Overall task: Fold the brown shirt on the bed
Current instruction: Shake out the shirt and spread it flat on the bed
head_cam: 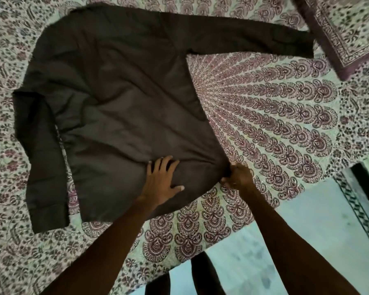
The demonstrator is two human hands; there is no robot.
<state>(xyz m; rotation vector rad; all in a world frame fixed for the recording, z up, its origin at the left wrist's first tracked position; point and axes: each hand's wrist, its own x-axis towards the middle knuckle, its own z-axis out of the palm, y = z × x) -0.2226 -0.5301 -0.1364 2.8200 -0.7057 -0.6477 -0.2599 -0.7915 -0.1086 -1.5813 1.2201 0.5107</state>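
Note:
The brown shirt (115,99) lies spread flat on the patterned bed sheet (264,116), collar end far from me and hem near me. One long sleeve runs out to the upper right, the other hangs down along the left side. My left hand (162,179) rests palm down with fingers spread on the cloth near the hem. My right hand (235,175) pinches the hem's right corner at the shirt's edge.
A pillow (345,30) in matching print lies at the upper right corner. The bed's near edge runs diagonally at the lower right, with pale floor (307,220) beyond it. My legs show below the edge.

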